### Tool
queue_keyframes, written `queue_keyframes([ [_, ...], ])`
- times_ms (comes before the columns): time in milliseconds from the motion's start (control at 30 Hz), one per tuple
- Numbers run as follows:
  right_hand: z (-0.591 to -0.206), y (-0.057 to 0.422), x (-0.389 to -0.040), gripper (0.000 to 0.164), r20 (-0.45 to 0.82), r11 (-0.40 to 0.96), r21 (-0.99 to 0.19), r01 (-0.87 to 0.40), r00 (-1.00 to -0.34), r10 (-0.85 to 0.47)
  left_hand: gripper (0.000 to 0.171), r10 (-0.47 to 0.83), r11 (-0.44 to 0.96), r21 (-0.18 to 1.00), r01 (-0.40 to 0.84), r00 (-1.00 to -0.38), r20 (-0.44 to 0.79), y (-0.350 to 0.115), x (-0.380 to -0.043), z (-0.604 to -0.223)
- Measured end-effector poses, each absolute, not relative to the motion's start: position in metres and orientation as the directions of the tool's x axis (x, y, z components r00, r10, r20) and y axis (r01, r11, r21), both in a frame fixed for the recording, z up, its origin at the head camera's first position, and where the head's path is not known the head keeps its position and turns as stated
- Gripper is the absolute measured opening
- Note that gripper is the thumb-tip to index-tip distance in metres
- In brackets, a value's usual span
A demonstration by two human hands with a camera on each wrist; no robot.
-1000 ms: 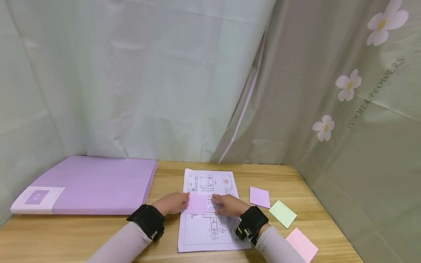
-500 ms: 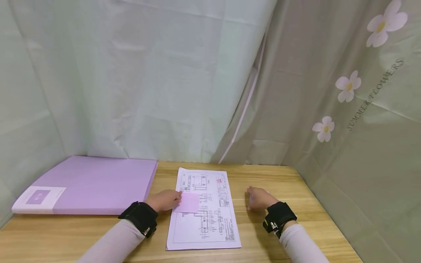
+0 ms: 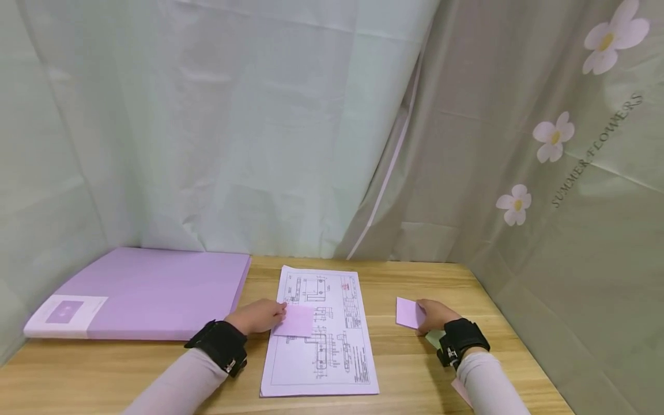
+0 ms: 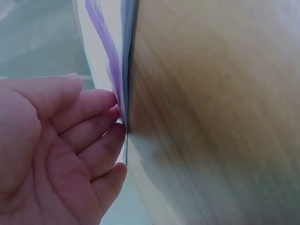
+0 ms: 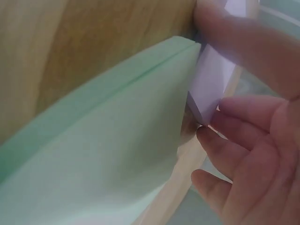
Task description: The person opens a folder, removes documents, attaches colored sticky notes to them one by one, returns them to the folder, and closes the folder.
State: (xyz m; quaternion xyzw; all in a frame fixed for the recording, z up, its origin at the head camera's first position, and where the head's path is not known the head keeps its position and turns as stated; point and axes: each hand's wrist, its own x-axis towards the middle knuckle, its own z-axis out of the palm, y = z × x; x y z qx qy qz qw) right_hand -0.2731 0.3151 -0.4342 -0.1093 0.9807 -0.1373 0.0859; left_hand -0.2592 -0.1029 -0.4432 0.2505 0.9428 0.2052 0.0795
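Note:
In the head view, a stack of paper sheets with technical drawings (image 3: 337, 369) lies on the table, a pale purple sticky note (image 3: 293, 320) on its left part. My left hand (image 3: 257, 315) touches the note and the stack's left edge with its fingertips; in the left wrist view the thumb stays off the paper. My right hand (image 3: 438, 316) is at a purple sticky note pad (image 3: 407, 313), thumb on one side and fingers on the other. Beneath that hand sits a green sticky note pad (image 5: 117, 126), partly hidden in the head view.
A large purple folder (image 3: 166, 288) with a white label lies at the left. A pink pad (image 3: 461, 392) shows beside the right forearm, mostly covered. Curtains (image 3: 285, 144) close off the back and sides of the wooden table (image 3: 404, 380).
My right hand has left the papers and gone right, first over the purple pad, then to its right side. The stack and note have shifted left with my left hand.

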Motion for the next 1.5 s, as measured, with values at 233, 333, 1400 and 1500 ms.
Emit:
queue_keyframes([
  [233, -0.435, 0.313, -0.274, 0.043, -0.097, 0.933, -0.281, -0.224, -0.961, -0.26, 0.018, 0.527, 0.771, 0.43, 0.47, -0.85, -0.015, -0.104, -0.256, -0.445],
  [333, -0.436, 0.311, -0.272, 0.04, -0.075, 0.939, -0.239, -0.246, -0.96, -0.271, 0.019, 0.532, 0.763, 0.441, 0.473, -0.847, -0.011, -0.104, -0.255, -0.444],
  [1400, -0.384, 0.177, -0.242, 0.047, 0.131, 0.821, 0.058, -0.568, -0.811, -0.571, 0.038, 0.62, 0.677, 0.194, 0.71, -0.692, 0.369, -0.019, -0.228, -0.416],
  [1500, -0.381, 0.168, -0.24, 0.049, 0.118, 0.81, 0.079, -0.581, -0.802, -0.586, 0.036, 0.641, 0.654, 0.173, 0.736, -0.662, 0.389, -0.016, -0.225, -0.415],
])
